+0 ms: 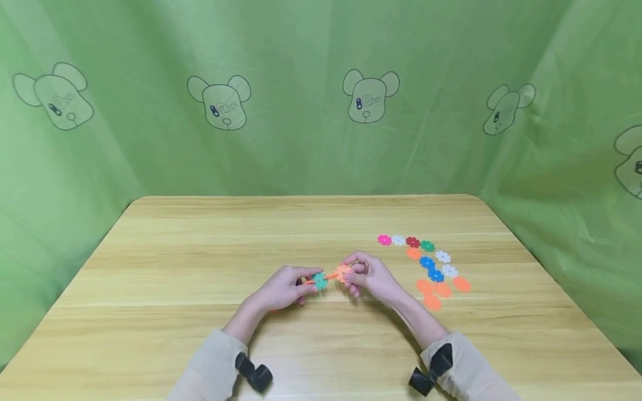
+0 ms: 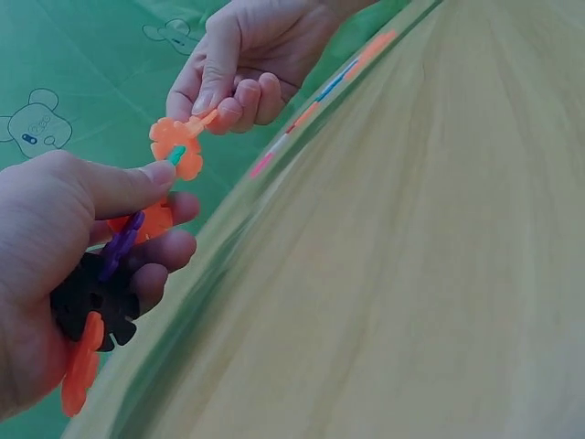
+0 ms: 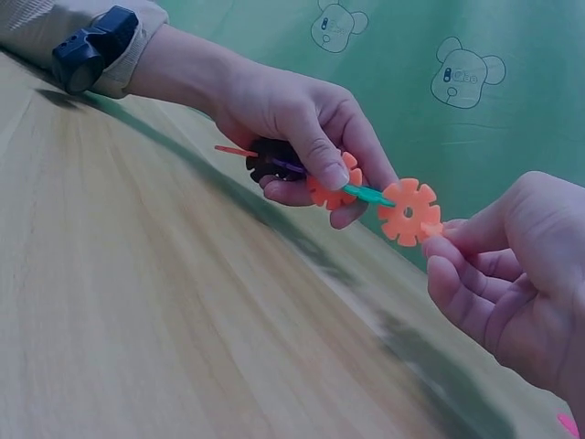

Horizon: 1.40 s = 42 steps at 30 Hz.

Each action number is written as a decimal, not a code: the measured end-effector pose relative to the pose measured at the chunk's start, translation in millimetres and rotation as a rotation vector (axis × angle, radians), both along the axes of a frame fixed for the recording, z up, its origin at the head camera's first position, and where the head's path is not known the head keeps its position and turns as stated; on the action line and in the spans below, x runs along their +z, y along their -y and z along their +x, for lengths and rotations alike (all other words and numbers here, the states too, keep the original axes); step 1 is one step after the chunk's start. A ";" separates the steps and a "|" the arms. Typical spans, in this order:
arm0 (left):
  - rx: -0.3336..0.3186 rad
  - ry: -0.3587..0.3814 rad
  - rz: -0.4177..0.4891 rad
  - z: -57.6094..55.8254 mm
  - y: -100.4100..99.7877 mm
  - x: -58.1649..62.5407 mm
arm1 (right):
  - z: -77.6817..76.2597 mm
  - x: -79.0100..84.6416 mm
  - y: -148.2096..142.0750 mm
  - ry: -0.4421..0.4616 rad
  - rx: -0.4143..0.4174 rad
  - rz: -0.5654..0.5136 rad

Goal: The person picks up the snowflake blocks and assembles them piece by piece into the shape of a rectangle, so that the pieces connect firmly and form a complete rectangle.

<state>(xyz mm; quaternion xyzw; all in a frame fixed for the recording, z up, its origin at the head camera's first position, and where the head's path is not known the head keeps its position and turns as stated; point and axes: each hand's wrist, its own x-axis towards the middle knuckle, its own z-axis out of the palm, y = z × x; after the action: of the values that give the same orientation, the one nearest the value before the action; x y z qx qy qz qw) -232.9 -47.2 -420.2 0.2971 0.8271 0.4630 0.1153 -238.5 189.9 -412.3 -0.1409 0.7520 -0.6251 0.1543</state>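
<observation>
Held above the table is a chain of notched snowflake discs. My left hand (image 1: 287,287) grips it, thumb on top near a green disc (image 1: 320,280). In the left wrist view, a purple disc (image 2: 122,245), a black disc (image 2: 97,300) and an orange disc (image 2: 81,368) trail under the palm. Beyond the green disc, an orange disc (image 3: 409,212) joins the chain in the right wrist view. My right hand (image 1: 370,276) pinches the end orange disc (image 1: 343,273) between thumb and fingers; it meets its orange neighbour, but how firmly they interlock cannot be told.
Loose discs lie on the wooden table (image 1: 200,245) to the right of my right hand: pink (image 1: 384,240), dark red (image 1: 413,242), green (image 1: 428,246), blue (image 1: 436,275), white (image 1: 443,257) and several orange ones (image 1: 462,284). A green curtain (image 1: 301,156) surrounds the table.
</observation>
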 end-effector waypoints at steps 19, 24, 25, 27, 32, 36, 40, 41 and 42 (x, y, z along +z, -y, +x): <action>0.058 -0.005 0.012 0.2 -7.0 -2.2 | -0.7 4.7 1.0 -0.065 -0.023 0.084; 0.088 -0.036 -0.017 -0.3 -8.5 -2.3 | -2.8 4.3 1.9 -0.075 -0.071 0.114; 0.095 -0.046 -0.023 -0.6 -8.7 -2.5 | -3.3 4.0 2.2 -0.079 -0.082 0.114; 0.100 -0.059 -0.025 -1.0 -9.5 -2.8 | -4.0 3.4 2.8 -0.089 -0.093 0.118; 0.092 -0.047 -0.007 -0.8 -13.0 -4.2 | -4.2 -0.3 4.6 -0.092 -0.093 0.125; 0.095 -0.005 0.018 0.8 -15.0 -4.7 | -2.2 -2.1 7.5 -0.067 -0.108 0.105; 0.108 0.061 0.040 1.3 -15.5 -5.2 | -2.7 -4.2 9.4 -0.034 -0.111 0.066; 0.110 0.076 0.045 1.0 -15.5 -5.4 | -3.2 -4.7 9.5 -0.028 -0.109 0.058; 0.113 0.089 0.050 0.7 -15.5 -5.6 | -3.5 -5.1 9.6 -0.027 -0.106 0.057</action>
<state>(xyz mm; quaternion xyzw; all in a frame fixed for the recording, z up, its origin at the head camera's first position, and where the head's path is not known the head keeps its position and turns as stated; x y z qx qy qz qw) -232.2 -31.7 -425.9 0.2317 0.8248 0.5021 0.1181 -242.1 180.3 -417.4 -0.1047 0.7779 -0.6088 0.1148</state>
